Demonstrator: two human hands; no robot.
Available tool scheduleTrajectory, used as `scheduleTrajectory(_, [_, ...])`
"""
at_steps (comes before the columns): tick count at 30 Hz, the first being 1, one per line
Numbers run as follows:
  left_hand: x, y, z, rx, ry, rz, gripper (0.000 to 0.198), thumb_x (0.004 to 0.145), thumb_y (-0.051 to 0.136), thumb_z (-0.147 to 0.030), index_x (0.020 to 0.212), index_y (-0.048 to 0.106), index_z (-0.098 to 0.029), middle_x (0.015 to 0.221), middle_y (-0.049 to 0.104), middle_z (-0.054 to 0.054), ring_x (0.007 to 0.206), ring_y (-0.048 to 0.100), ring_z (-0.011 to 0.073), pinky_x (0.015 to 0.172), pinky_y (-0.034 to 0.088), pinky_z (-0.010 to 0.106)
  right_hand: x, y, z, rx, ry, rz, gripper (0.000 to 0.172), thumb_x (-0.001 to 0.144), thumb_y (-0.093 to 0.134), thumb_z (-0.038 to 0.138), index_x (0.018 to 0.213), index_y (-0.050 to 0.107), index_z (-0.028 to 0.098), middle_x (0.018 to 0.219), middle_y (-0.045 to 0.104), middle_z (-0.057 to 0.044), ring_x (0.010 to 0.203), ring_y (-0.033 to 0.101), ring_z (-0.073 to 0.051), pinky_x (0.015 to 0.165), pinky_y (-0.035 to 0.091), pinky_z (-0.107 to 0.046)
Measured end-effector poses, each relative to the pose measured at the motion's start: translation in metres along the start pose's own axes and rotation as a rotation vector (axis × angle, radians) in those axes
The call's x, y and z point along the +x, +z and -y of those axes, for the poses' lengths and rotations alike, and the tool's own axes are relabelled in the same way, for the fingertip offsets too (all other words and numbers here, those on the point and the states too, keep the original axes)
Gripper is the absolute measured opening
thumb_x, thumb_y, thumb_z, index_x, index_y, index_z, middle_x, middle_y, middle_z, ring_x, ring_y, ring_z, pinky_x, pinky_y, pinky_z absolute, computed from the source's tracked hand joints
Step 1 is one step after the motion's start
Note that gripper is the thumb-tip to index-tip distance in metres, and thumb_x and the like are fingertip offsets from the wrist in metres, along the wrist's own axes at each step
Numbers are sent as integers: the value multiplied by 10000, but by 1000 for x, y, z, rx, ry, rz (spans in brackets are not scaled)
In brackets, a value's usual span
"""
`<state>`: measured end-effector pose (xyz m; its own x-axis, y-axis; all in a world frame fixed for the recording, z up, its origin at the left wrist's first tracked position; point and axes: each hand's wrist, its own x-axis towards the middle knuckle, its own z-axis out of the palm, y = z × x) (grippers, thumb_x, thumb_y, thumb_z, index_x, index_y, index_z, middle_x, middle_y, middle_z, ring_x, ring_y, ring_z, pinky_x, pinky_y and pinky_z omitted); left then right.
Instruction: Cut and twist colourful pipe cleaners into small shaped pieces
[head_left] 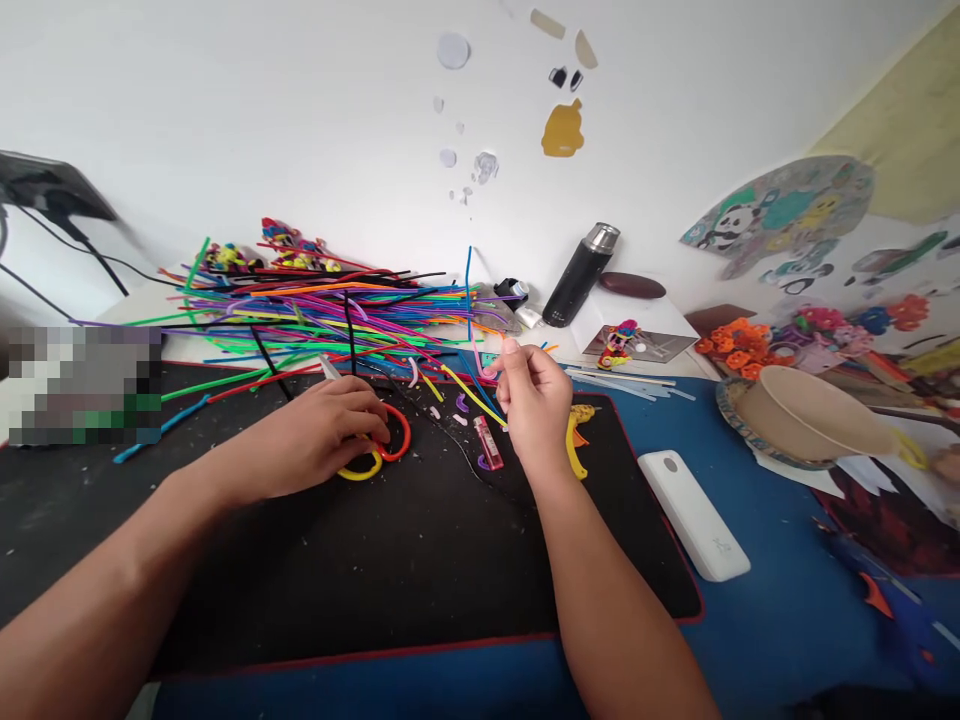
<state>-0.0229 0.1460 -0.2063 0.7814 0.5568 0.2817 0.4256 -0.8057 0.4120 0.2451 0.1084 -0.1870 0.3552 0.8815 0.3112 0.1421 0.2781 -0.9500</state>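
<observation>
My left hand is curled over a pair of scissors with one red and one yellow handle loop. A pale blade tip sticks out beyond the knuckles, and the fingers hide the middle of the tool. To the right, my right hand is raised above the mat in a pinch. A thin pink pipe cleaner runs to its fingertips, and a blue one stands upright just above. Below that hand lie a yellow pipe cleaner, a pink lighter and small cut pieces.
A big heap of coloured pipe cleaners lies along the wall. A black flask stands behind. On the right are a white power bank, a beige bowl and a blue glue gun. A black mat covers the blue table.
</observation>
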Motion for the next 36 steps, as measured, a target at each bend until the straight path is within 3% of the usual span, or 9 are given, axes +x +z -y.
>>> scheduleTrajectory(3, [7, -4, -7, -70, -12, 21, 248, 1048, 527, -334, 1078, 773, -311, 1120, 758, 57, 1061, 664, 248, 955, 528, 387, 4, -2, -2, 51, 20, -37, 512, 957, 622, 672, 721, 597, 218, 522, 416, 67, 453, 369, -107, 444, 301, -259])
scheduleTrajectory(5, [17, -1, -16, -61, -18, -3, 260, 1051, 510, -307, 1094, 766, -288, 1102, 756, 67, 1046, 670, 248, 934, 533, 386, 6, -3, -4, 88, 43, -47, 497, 954, 632, 653, 719, 604, 216, 522, 420, 66, 452, 372, -105, 438, 299, -257])
scheduleTrajectory(7, [31, 5, -29, -32, 39, 46, 285, 1054, 482, -259, 1102, 762, -275, 1087, 756, 70, 1035, 668, 246, 950, 523, 396, 8, -4, -5, 137, 63, -55, 481, 953, 643, 634, 719, 612, 214, 518, 422, 67, 450, 374, -104, 434, 298, -253])
scheduleTrajectory(12, [74, 28, -55, 36, 203, 166, 323, 1045, 446, -167, 1143, 747, -235, 1102, 738, 96, 1051, 648, 262, 966, 506, 410, 13, -8, -6, 257, 56, -78, 451, 943, 686, 592, 715, 625, 208, 504, 420, 72, 445, 371, -100, 432, 301, -248])
scheduleTrajectory(17, [97, 56, -51, 57, 204, 189, 239, 999, 544, -160, 1095, 756, -214, 1054, 698, 104, 1021, 655, 275, 939, 529, 406, 20, -11, -14, 295, 89, -107, 453, 940, 684, 598, 714, 635, 209, 486, 425, 73, 436, 379, -105, 433, 305, -251])
scheduleTrajectory(23, [106, 64, -39, 142, 139, 193, 224, 976, 578, -190, 1125, 739, -234, 1100, 686, 102, 1043, 668, 268, 955, 535, 387, 18, -10, -11, 298, 58, -50, 463, 941, 679, 612, 710, 638, 213, 496, 434, 74, 453, 388, -106, 475, 346, -249])
scheduleTrajectory(29, [101, 51, -55, 181, 77, 195, 199, 1048, 502, -260, 1111, 681, -199, 1067, 707, 100, 1024, 674, 266, 913, 527, 382, 15, -10, -5, 312, 48, -50, 501, 914, 683, 678, 709, 628, 225, 506, 450, 67, 468, 426, -116, 496, 380, -256])
scheduleTrajectory(36, [94, 70, -68, 158, 30, 274, 114, 981, 647, -254, 1052, 704, -184, 1089, 754, 114, 1026, 707, 298, 939, 535, 427, 11, -7, -3, 240, 46, -5, 474, 952, 663, 640, 727, 645, 223, 525, 464, 63, 466, 408, -107, 472, 332, -248])
